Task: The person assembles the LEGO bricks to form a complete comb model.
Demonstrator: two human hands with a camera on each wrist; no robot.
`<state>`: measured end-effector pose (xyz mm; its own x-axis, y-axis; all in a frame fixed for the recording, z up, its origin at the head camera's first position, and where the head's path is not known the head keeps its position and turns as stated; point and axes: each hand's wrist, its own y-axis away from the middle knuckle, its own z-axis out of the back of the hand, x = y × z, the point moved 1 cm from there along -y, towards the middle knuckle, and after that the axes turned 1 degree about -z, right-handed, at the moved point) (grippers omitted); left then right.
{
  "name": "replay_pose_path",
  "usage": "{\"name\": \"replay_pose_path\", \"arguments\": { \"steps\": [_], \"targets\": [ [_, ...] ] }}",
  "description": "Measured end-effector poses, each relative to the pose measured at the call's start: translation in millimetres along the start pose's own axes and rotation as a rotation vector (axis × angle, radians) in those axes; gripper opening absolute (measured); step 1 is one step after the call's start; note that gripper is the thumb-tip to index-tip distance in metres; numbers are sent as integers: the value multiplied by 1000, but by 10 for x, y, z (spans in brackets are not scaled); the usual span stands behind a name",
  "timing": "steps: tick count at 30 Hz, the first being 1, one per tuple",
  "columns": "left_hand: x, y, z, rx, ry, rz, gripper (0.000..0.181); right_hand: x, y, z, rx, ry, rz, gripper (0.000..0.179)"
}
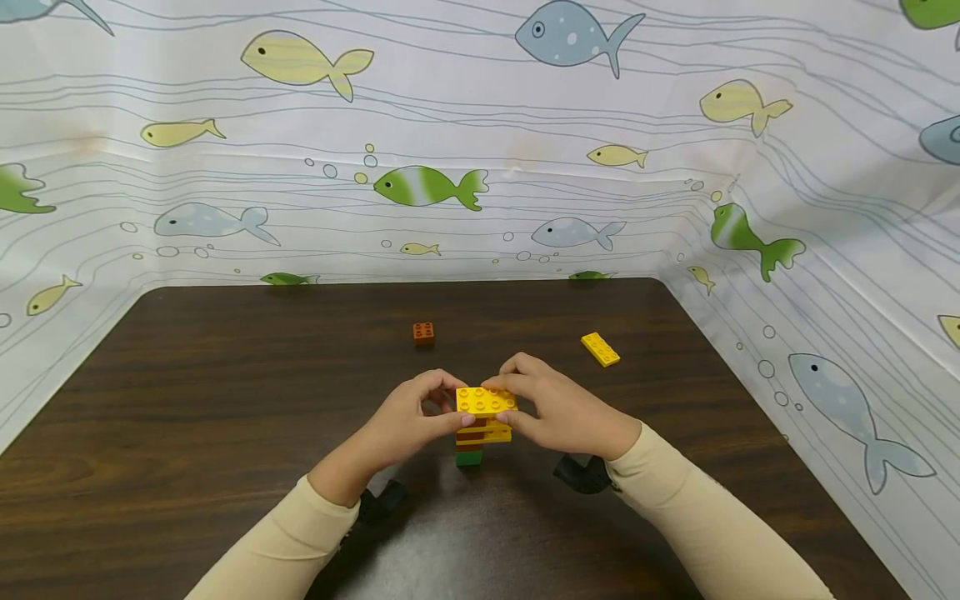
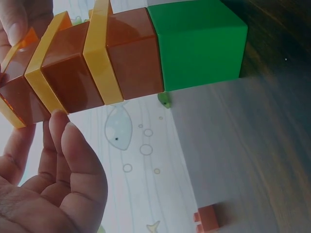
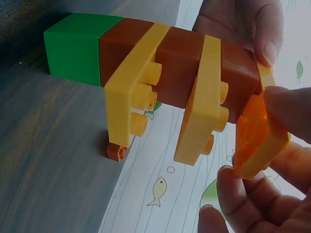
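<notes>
We judge that the step in hand is to fit the top yellow plate (image 1: 480,400) onto the tower (image 3: 177,65), which seems to stand upright at the middle of the worktop (image 1: 225,400). Our left hand (image 1: 416,410) grasps the left end of this plate, with the thumb on the near side and the fingers on the far side. Our right hand (image 1: 561,410) pinches its right end, which sticks out past the top brown brick (image 3: 238,73). We cannot tell if the plate is already fully seated.

To do it well, we should first line up its left edge with the brown brick, so that it overhangs to the right like the two lower yellow plates (image 3: 200,116). Then we should press straight down above the brick, not on the free right end, because there the plate could tip and loosen the joints. The green block (image 2: 201,48) at the bottom is narrow, so an even push is wiser. The loose brown brick (image 1: 423,334) and the loose yellow plate (image 1: 600,349) lie farther away.
</notes>
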<state>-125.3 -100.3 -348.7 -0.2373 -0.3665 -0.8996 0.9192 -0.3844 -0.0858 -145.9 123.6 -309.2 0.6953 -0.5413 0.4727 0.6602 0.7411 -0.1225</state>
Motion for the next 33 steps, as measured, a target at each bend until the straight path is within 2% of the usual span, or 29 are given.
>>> {"name": "replay_pose_path", "arguments": {
  "steps": [6, 11, 16, 20, 22, 27, 33],
  "targets": [
    [-15, -18, 4, 2, -18, -9, 34, -21, 2, -11, -4, 2, -5, 40],
    [-23, -25, 4, 8, -11, 12, 35, -28, 12, -21, 5, -18, -19, 40],
    [10, -48, 25, 62, -5, 12, 37, -25, 19, -21, 10, -30, -30, 40],
    [85, -68, 82, 123, 57, 22, 42, -19, 17, -17, 15, -22, -31, 39],
    [133, -82, 121, 132, 99, 57, 44, -15, 18, -17, 14, -14, -30, 39],
    [249, -140, 238, 71, 141, 139, 48, -8, 19, -20, 10, 6, -30, 39],
    [371, -263, 331, -40, 148, 187, 47, -3, 18, -15, 13, 6, -33, 40]
  ]
}}
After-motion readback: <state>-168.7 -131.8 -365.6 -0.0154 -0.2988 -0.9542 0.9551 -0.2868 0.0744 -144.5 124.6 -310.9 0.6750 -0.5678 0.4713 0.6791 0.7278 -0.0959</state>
